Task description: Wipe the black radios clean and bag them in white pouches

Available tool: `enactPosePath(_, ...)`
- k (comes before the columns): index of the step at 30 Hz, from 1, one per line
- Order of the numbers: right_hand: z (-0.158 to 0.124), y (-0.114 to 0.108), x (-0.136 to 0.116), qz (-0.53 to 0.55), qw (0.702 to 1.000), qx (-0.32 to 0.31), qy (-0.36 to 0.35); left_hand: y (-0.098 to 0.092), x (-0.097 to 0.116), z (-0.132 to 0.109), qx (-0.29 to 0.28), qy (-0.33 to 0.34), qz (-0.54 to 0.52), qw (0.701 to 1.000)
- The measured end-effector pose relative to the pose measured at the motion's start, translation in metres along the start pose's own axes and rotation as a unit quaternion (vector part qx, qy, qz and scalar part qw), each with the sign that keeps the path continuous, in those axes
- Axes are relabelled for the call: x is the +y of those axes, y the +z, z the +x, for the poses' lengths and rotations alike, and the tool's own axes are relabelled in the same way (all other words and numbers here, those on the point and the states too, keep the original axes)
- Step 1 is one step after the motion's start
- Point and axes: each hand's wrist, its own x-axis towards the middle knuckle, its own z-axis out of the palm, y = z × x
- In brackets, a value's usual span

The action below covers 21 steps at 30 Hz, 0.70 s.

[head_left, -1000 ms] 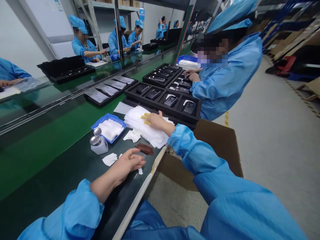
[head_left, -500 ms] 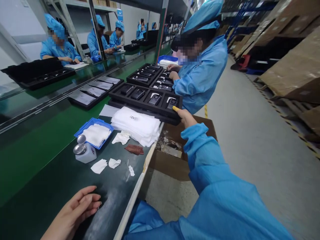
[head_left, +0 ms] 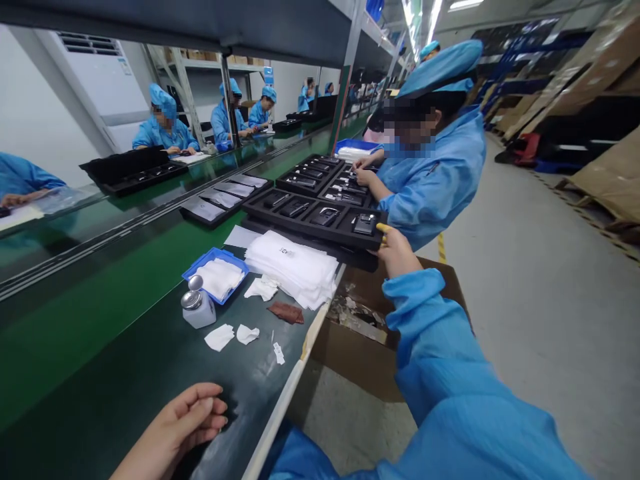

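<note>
My right hand (head_left: 395, 250), with a yellow cot on one finger, grips the near right corner of a black tray (head_left: 280, 223) that holds several dark devices and is lifted a little above the tray under it. My left hand (head_left: 183, 423) rests on the dark bench near its front edge, fingers loosely curled and holding nothing. Between the hands lie a stack of white cloths (head_left: 295, 267), a brown scrap (head_left: 286, 312) and small white wipes (head_left: 219, 337).
A blue tray of wipes (head_left: 193, 270) and a white pump bottle (head_left: 199, 307) stand left of the cloth stack. A cardboard box of scraps (head_left: 360, 347) sits below the bench edge. A co-worker in blue (head_left: 435, 180) works on further black trays; others sit across the green conveyor (head_left: 100, 280).
My right hand left the white cloth stack, reached to the black tray's corner and raised it. My left hand drew back toward me along the bench.
</note>
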Motion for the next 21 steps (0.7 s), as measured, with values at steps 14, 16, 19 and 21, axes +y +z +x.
enactPosePath(14, -0.081, 0.032, -0.003, 0.176, 0.98, -0.086, 0.039, 0.109, 0.083, 0.052, -0.127, 0.09, 0.001, 0.988)
enactPosePath(16, -0.099, 0.021, -0.006, 0.187, 0.977, -0.096, 0.016, 0.13, 0.096, 0.067, -0.12, 0.108, -0.018, 0.987)
enactPosePath(19, -0.127, -0.002, -0.008, 0.193, 0.975, -0.107, -0.026, 0.157, 0.111, 0.078, -0.119, 0.127, -0.056, 0.983)
enactPosePath(21, -0.146, -0.02, -0.006, 0.196, 0.973, -0.111, -0.047, 0.17, 0.119, 0.077, -0.125, 0.15, -0.097, 0.976)
